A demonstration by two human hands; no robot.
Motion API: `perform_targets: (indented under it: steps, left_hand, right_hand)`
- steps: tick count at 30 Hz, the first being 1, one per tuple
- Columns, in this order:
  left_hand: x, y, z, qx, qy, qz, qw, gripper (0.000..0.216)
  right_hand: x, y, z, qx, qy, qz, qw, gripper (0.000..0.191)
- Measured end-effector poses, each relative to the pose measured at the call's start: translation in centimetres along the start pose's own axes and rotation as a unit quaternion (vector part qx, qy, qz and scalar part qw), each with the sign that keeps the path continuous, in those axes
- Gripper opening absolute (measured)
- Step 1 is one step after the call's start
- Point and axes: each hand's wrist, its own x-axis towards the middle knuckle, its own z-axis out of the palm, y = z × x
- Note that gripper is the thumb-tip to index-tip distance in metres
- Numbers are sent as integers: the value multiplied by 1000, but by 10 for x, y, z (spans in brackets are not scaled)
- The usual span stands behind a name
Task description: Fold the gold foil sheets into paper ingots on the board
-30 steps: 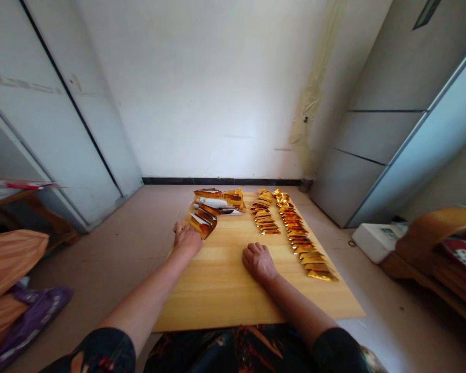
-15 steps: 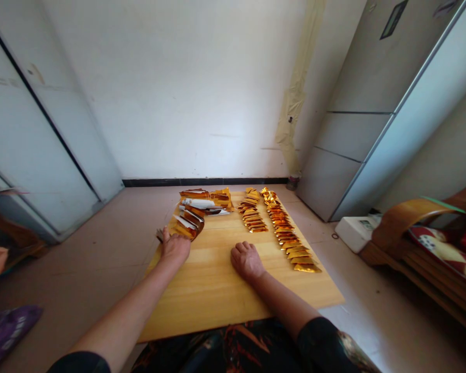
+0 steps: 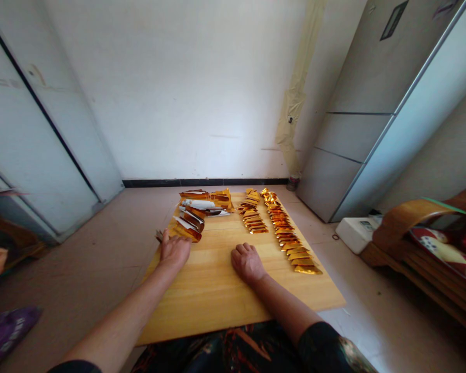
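Showing a seated person's two bare forearms stretched over a wooden board (image 3: 217, 295) that lies on the tiled floor. At far left, a purple bag (image 3: 5, 331) lies on the floor below a white cabinet door (image 3: 42, 171).

The left hand (image 3: 174, 249) rests palm down at the board's left edge. Its fingertips touch the near end of a fan of gold foil sheets (image 3: 188, 228). The view does not show whether the fingers pinch a sheet or only lie against it.

Beyond the fan, at the board's far left corner, sits a loose pile of gold and white sheets (image 3: 205, 199). To its right runs a short row of folded gold pieces (image 3: 252, 218), overlapping like tiles.

The right hand (image 3: 247, 261) lies near the board's middle, well apart from the left hand. Its fingers are curled together into a loose fist, knuckles up, with nothing seen in it.

Further right, a longer row of folded gold pieces (image 3: 289, 235) runs along the board's right side from the far edge toward the person.

Off the board, a grey refrigerator (image 3: 373, 129) stands against the wall, a white box (image 3: 356, 231) lies on the floor just beside it, and a wooden chair (image 3: 411, 228) with a red patterned cushion stands at far right.
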Motion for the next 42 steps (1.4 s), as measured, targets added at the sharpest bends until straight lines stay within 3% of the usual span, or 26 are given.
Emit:
perform_targets:
  steps: [9, 14, 17, 19, 20, 22, 25, 27, 29, 30, 32, 35, 38, 40, 42]
  left_hand:
    - [-2, -3, -66, 5, 50, -5, 999, 26]
    - [-4, 4, -105, -39, 45, -30, 998, 26]
    - [-5, 13, -111, -118, 44, -75, 989, 28]
    - [-6, 21, -102, -251, 44, -90, 963, 28]
    - [-6, 26, -94, -347, 47, -89, 933, 30]
    - [-9, 39, -73, -551, 33, -71, 831, 35]
    - [-19, 63, -40, -761, -28, -79, 643, 50]
    - [-27, 77, -23, -807, -77, -105, 576, 57]
    - [-35, 89, -13, -814, -101, -114, 561, 59]
    - [-39, 93, -10, -807, -107, -116, 568, 60]
    - [-44, 99, -7, -783, -127, -122, 596, 64]
    - [-50, 102, -4, -737, -156, -113, 648, 72]
    - [-54, 103, -1, -657, -196, -104, 720, 64]
    - [-57, 103, 1, -590, -228, -90, 769, 51]
    - [-58, 101, 4, -533, -254, -71, 804, 45]
  right_hand:
    - [-1, -1, -2, 7, 0, 1, 1000, 24]
    - [0, 0, -3, 14, -2, 5, 1000, 25]
    - [-1, 2, -5, 58, -6, 9, 998, 25]
    - [-1, 3, -9, 160, -3, 16, 987, 25]
    - [-1, 2, -11, 239, 2, 29, 971, 26]
    - [-1, 1, -15, 427, 15, 73, 901, 33]
    - [1, -3, -18, 688, 28, 145, 711, 51]
    - [3, -3, -18, 783, 38, 173, 596, 53]
    - [4, 0, -16, 808, 64, 210, 547, 52]
    - [5, 3, -15, 800, 75, 236, 547, 55]
    - [6, 10, -12, 752, 86, 289, 586, 60]
    - [7, 19, -6, 603, 91, 311, 729, 55]
    - [10, 21, 0, 418, 73, 240, 873, 53]
    - [11, 20, 3, 318, 42, 177, 931, 54]
    - [13, 17, 6, 235, 20, 133, 963, 53]
